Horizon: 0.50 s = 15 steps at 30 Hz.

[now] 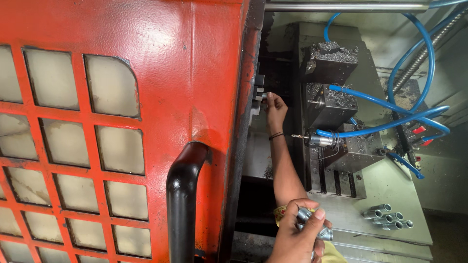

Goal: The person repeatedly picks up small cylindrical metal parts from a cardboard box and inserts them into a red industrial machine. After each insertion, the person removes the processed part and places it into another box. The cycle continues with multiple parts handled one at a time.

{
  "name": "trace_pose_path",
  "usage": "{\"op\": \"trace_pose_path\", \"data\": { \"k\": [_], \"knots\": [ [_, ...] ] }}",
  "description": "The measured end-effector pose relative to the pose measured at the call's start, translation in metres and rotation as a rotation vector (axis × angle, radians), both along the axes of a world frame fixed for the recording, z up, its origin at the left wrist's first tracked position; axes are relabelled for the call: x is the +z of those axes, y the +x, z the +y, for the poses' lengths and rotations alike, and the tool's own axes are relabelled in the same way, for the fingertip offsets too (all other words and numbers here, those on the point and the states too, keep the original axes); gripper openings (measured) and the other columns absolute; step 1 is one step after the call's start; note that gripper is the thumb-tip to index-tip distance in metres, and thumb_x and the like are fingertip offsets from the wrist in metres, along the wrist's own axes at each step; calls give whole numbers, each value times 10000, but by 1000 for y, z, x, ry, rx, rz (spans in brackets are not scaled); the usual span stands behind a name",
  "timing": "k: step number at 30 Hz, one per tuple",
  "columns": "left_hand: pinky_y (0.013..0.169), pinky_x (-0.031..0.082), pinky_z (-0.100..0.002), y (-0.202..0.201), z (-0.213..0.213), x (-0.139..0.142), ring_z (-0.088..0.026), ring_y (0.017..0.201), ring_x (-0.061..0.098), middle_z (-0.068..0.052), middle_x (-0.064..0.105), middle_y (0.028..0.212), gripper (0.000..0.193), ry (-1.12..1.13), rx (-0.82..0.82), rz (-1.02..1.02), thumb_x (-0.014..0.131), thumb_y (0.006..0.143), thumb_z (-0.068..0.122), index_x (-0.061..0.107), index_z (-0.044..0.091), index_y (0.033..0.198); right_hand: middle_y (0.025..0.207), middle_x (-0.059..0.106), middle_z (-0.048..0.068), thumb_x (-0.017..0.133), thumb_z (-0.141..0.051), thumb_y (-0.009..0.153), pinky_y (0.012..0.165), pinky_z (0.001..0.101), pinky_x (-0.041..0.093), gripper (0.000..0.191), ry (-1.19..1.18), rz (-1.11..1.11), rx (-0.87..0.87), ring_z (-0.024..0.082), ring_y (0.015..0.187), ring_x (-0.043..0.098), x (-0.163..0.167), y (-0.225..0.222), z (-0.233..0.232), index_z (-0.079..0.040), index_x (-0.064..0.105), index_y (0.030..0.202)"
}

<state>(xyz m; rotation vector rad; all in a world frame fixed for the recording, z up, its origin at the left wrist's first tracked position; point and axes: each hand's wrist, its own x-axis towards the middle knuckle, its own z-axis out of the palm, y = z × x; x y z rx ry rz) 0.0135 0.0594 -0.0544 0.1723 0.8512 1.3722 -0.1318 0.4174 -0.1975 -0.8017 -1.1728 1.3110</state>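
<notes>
A: From the head view, where are your hands?

B: Your left hand (pixel 276 108) reaches deep into the lathe enclosure, past the edge of the red sliding door (pixel 146 97). Its fingers (pixel 269 97) pinch narrowly on a small metal workpiece (pixel 263 96) at the chuck (pixel 257 95), probably so that it sits straight in the jaws.

A: And the other?

B: Your right hand (pixel 298 234) is low and near your body, fingers curled around a few silver metal sleeves (pixel 312 221). Held there, they stay within reach of the reaching arm.

A: Anything holding parts?

B: No bin or tray shows. A cluster of finished-looking silver sleeves (pixel 388 216) lies loose on the grey sloped machine bed (pixel 390 187), well apart from both hands. The tool blocks (pixel 331 104) carry metal chips on top, and a drill bit (pixel 317 140) points towards the chuck, with blue coolant hoses (pixel 390 107) looping above it. The door's black handle (pixel 183 195) is untouched.
</notes>
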Motion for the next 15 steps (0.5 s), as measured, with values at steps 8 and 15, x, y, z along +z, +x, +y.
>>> {"op": "trace_pose_path", "data": {
  "k": [8, 15],
  "knots": [
    [401, 439, -250, 0, 1, -8, -76, 469, 541, -134, 708, 910, 339, 10, -21, -9, 704, 1013, 253, 519, 106, 1256, 763, 625, 19, 717, -355, 1057, 602, 240, 402, 387, 84, -199, -107, 74, 677, 510, -4, -1, 8, 11, 721, 933],
    [493, 489, -257, 9, 6, -21, -108, 609, 643, -130, 723, 828, 305, 44, 92, 100, 743, 981, 225, 596, 54, 1187, 913, 704, -41, 708, -278, 992, 639, 197, 429, 275, 128, -87, 91, 28, 758, 558, -7, 6, 12, -52, 711, 1150]
  ]
}}
